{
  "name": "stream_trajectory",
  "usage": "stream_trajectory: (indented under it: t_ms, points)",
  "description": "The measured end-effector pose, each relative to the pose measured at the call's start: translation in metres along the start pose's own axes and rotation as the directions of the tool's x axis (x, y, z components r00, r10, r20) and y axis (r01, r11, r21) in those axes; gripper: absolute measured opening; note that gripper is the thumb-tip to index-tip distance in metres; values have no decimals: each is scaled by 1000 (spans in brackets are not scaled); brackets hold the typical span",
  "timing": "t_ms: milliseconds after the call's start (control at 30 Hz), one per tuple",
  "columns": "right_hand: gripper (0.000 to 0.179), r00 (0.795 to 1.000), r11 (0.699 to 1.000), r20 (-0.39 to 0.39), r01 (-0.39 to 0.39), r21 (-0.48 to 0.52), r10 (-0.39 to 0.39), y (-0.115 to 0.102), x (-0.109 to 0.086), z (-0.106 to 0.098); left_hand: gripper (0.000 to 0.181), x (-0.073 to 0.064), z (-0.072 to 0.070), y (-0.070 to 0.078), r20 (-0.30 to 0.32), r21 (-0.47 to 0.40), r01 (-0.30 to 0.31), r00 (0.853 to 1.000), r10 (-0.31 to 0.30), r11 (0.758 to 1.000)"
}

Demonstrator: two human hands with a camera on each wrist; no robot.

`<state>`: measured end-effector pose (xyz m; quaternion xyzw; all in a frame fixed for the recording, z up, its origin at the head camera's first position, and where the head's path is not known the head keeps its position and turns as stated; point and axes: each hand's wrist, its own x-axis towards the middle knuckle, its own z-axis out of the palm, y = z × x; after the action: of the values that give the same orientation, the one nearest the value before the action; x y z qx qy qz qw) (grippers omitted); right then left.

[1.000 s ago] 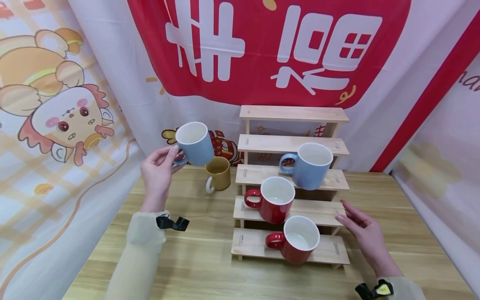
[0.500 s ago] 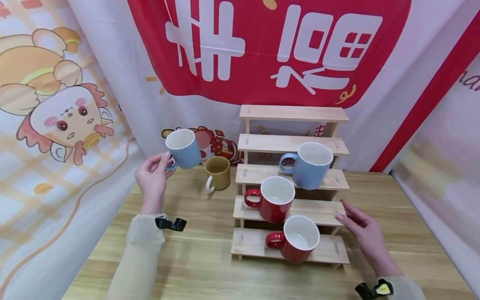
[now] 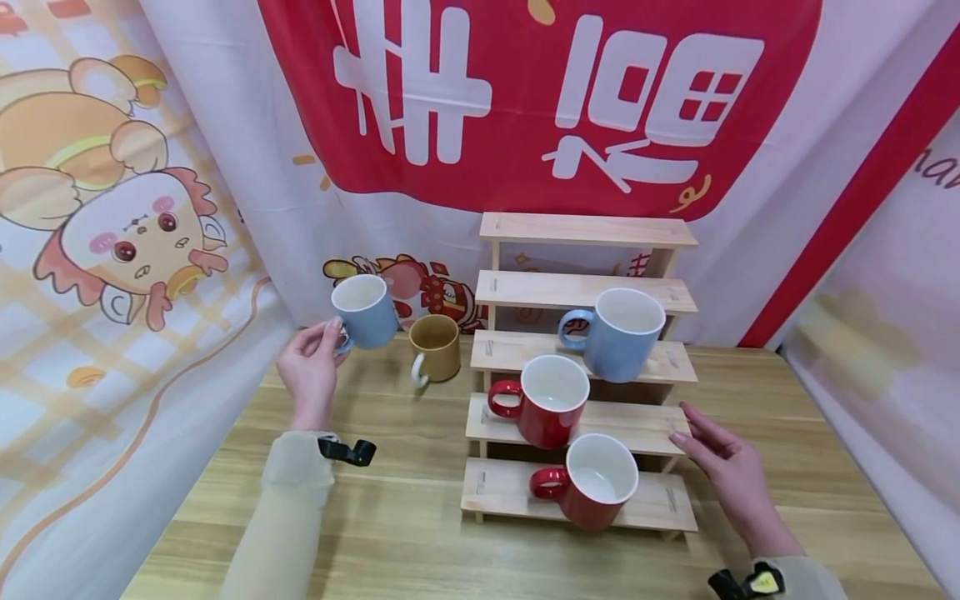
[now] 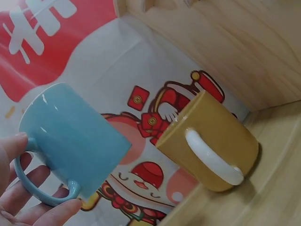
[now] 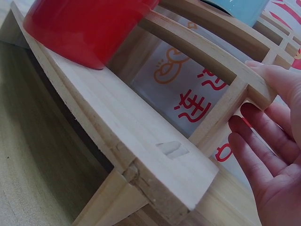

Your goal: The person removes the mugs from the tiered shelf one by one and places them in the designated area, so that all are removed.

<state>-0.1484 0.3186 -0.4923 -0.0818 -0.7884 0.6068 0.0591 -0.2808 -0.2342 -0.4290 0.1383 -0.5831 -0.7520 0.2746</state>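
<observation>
My left hand [image 3: 309, 367] holds a light blue mug [image 3: 366, 312] by its handle, in the air above the table's back left. In the left wrist view, the fingers go round the handle of this mug [image 4: 77, 136], which is tilted. Close to its right, a mustard-yellow mug [image 3: 438, 350] with a white handle stands on the table. My right hand [image 3: 723, 467] grips the right end of the second-lowest step of a stepped wooden rack [image 3: 637, 425]. The right wrist view shows the thumb on top of that board and the other fingers lower, beside the support.
On the rack stand a red mug [image 3: 592, 492] on the lowest step, another red mug [image 3: 551, 408] one step up, and a second blue mug [image 3: 624, 333] on the third. Printed cloth [image 3: 420, 225] hangs behind and at both sides of the wood-grain table [image 3: 390, 517].
The left hand has carried the blue mug down and somewhat left, beside the yellow mug. My right hand has stayed at the rack, and the other mugs have not moved.
</observation>
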Motion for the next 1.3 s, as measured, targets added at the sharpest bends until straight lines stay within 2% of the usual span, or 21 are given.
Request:
stream_trajectory:
  t_ms: [233, 533, 667, 867, 1167, 1300]
  points:
    - [65, 1000, 1000, -5, -12, -3, 12, -1, 0, 0, 35, 0, 1, -20, -10, 87, 30, 1000, -29, 996]
    - [63, 1000, 1000, -9, 4, 0, -4, -2, -2, 1, 32, 0, 5, -46, -41, 146, 13, 999, -7, 989]
    - [62, 1000, 1000, -16, 2, 15, -2, -2, -2, 1, 34, 1, 8, -55, -61, 152, 12, 998, -3, 988]
    - [67, 999, 999, -9, -36, -15, 36, -4, -1, 3, 33, 3, 10, -67, -87, 169, 22, 996, -7, 985]
    - [68, 999, 999, -7, -51, -17, 51, -4, 0, 2, 31, 3, 10, -78, -102, 151, 82, 992, -67, 985]
    - [68, 998, 998, -10, -55, -18, 54, -5, 0, 2, 33, 2, 10, -82, -112, 163, 88, 991, -70, 983]
